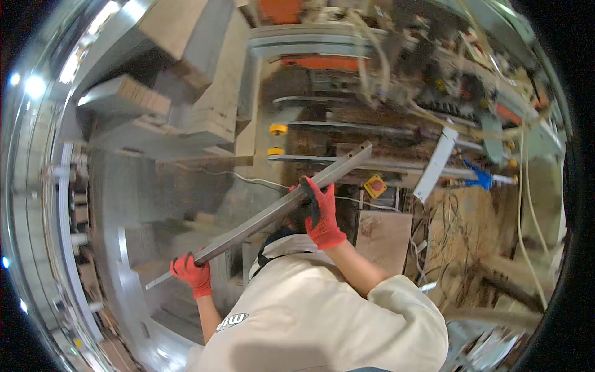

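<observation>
The long metal bar (254, 226) lies across the person's front, gripped in both gloved hands: the left hand (192, 274) has its fingers curled round it near the lower end, and the right hand (323, 214) has its fingers closed on it nearer the upper end. Between the two sets of fingers runs the longest bare stretch; a thin, pale tip sticks out past the left fingers, and a shorter length with dark holes reaches beyond the right ones.

Just right of the right fingers sits a yellow box with a red button (375, 186), with a brown board (384, 239) below it. Ahead of those fingers lie metal rails (396, 166) and two yellow rollers (276, 141) — the bar's upper end overlaps the nearest rail in view, though whether they touch I cannot tell. Farther right of them are a pale strip (436, 161) and a blue tool (478, 176). Stacked boards (220, 93) stand ahead of the left fingers, well apart.

The bar's long axis slants — lower left at the left fingers, upper right past the right fingers, toward the rails.
</observation>
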Demonstrator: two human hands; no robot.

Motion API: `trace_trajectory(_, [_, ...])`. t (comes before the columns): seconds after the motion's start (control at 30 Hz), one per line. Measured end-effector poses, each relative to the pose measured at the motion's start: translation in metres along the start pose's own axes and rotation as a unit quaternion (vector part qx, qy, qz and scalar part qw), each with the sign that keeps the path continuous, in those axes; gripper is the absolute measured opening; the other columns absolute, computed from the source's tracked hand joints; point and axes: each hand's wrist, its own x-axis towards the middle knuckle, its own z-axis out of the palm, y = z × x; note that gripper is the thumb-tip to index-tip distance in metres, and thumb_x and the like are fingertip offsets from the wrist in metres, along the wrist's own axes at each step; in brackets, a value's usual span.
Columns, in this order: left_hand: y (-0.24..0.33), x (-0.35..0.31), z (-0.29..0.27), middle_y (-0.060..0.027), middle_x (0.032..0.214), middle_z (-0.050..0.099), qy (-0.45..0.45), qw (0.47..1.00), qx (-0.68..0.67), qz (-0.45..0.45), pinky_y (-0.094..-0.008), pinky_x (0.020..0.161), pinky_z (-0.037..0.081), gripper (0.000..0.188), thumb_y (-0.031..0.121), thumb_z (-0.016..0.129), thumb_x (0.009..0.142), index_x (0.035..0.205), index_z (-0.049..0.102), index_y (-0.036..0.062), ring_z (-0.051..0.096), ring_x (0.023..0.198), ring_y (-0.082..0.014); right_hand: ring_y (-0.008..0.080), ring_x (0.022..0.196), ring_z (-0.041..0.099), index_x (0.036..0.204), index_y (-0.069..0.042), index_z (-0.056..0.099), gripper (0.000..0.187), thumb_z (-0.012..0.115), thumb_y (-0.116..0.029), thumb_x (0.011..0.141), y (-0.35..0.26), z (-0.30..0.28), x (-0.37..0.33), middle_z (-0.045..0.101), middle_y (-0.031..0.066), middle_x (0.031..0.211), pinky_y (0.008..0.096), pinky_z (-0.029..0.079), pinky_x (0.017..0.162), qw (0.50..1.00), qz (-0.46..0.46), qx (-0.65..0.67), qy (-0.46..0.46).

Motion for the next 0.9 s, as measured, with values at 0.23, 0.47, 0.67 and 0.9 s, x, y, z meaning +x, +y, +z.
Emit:
trace_trajectory(0.23, [0.000,-0.186,-0.093,-0.0154,0.111,0.063,-0.168,0.921,0.050,-0.349,-0.0537,0.099,0.044,0.060,0.018,0.084,0.056,0.111,0.063,0.0068,0.059,0.103,-0.0381,0.0187,0.120,0.052,0.135,-0.010,0.057,0.046,0.072,-0.018,0.093,0.055,0.044,0.027,0.053,0.0057,0.126,0.0333,0.050,0.096,0.917,-0.031,-0.267,-0.294])
trace_trajectory(0.47, [0.080,-0.290,-0.107,-0.0139,0.107,0.070,-0.161,0.734,0.039,-0.659,-0.0490,0.084,0.051,0.068,0.045,0.089,0.061,0.114,0.064,0.0097,0.066,0.099,-0.0376,0.0271,0.134,0.049,0.143,-0.001,0.052,0.057,0.074,-0.005,0.091,0.081,0.064,0.057,0.053,0.0185,0.144,0.0425,0.046,0.110,0.627,-0.379,-0.627,-0.264])
trace_trajectory(0.67, [0.086,-0.323,-0.103,-0.0156,0.102,0.071,-0.085,0.475,0.091,-0.871,-0.0487,0.079,0.053,0.060,0.047,0.085,0.068,0.109,0.061,0.0102,0.068,0.097,-0.0384,0.0311,0.138,0.045,0.151,-0.024,0.044,0.063,0.066,-0.046,0.097,0.028,0.006,0.168,0.048,0.0097,0.151,0.0519,0.045,0.104,0.054,-0.511,-0.858,0.019])
trace_trajectory(0.9, [-0.001,-0.447,-0.112,-0.0159,0.107,0.070,-0.085,0.363,0.169,-0.912,-0.0499,0.084,0.054,0.057,0.043,0.082,0.073,0.112,0.058,0.0097,0.067,0.103,-0.0397,0.0276,0.127,0.048,0.140,-0.018,0.048,0.046,0.061,-0.037,0.100,0.012,-0.012,0.242,0.050,0.0077,0.140,0.0469,0.045,0.103,-0.159,-0.451,-0.878,-0.012])
